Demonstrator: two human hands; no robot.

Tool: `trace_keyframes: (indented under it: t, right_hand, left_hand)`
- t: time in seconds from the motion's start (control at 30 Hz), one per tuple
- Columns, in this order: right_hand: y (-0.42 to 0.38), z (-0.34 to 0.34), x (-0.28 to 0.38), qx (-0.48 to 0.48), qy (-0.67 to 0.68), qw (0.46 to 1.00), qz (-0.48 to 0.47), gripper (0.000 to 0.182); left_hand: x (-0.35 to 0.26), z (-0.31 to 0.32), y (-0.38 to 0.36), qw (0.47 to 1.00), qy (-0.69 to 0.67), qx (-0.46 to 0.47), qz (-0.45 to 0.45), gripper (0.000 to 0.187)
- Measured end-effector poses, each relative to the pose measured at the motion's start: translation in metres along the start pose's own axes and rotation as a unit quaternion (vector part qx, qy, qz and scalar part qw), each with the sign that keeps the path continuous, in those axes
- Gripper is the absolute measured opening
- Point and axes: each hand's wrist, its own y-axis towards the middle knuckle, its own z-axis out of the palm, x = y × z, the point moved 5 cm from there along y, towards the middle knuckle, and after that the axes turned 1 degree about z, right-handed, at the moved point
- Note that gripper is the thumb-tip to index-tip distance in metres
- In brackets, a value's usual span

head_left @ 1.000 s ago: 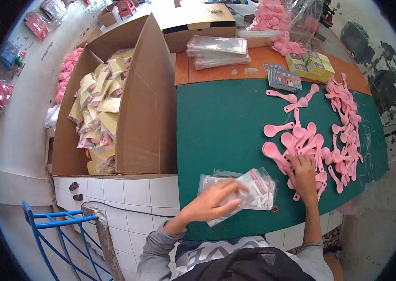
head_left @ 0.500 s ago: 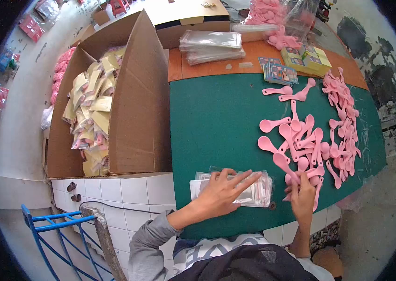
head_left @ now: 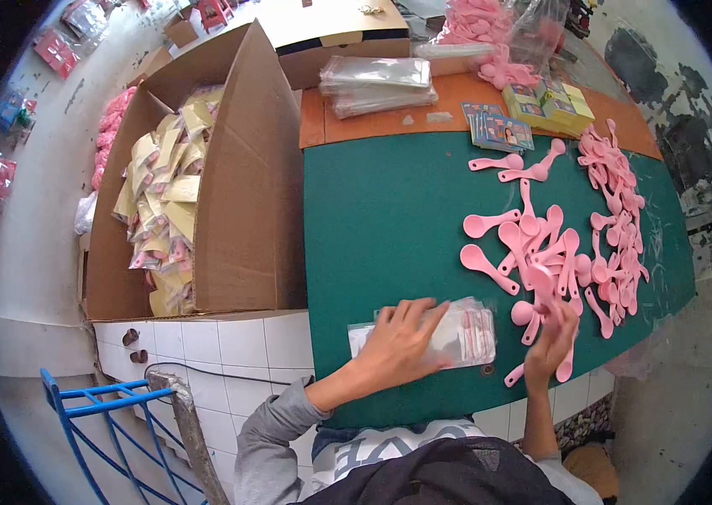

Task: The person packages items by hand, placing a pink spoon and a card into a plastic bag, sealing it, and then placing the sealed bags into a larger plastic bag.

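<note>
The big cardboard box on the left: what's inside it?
The cardboard box holds a jumbled heap of yellowish packets, some with pink showing through clear wrapping. The top ones cover whatever lies deeper, and the box's right side hides part of its interior.

Smeared right, covered left
A pink spoon (head_left: pixel 542 279) blurs at the right hand's (head_left: pixel 553 341) fingertips, handle end hidden; clear plastic bags (head_left: pixel 467 335) lie partly covered under the left hand's (head_left: pixel 402 343) fingers; far beyond, the printed cards' (head_left: pixel 501 133) text is illegible.
</note>
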Motion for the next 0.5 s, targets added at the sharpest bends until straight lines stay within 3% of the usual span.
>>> trace_keyframes:
  t: [0.07,0.2,0.23,0.33,0.5]
  right_hand:
    - [-0.025,-0.012,-0.009,-0.072,-0.023,0.997,-0.027,0.023]
    - [-0.017,-0.012,-0.029,0.017,-0.143,0.989,-0.020,0.023]
    - [-0.008,-0.006,-0.035,0.022,-0.190,0.977,-0.094,0.022]
    - [0.030,0.009,-0.048,0.053,-0.240,0.964,-0.102,0.018]
    - [0.079,0.016,-0.046,-0.009,-0.241,0.960,-0.141,0.019]
  left_hand:
    - [0.009,0.005,0.000,1.000,0.005,-0.003,-0.003,0.055]
    - [0.014,0.011,0.005,1.000,-0.011,-0.007,0.002,0.028]
    - [0.014,0.012,0.006,1.000,-0.023,-0.019,0.009,0.026]
    - [0.017,0.008,0.011,0.997,-0.048,-0.051,0.020,0.020]
    - [0.019,0.000,0.008,0.996,-0.023,-0.079,0.040,0.012]
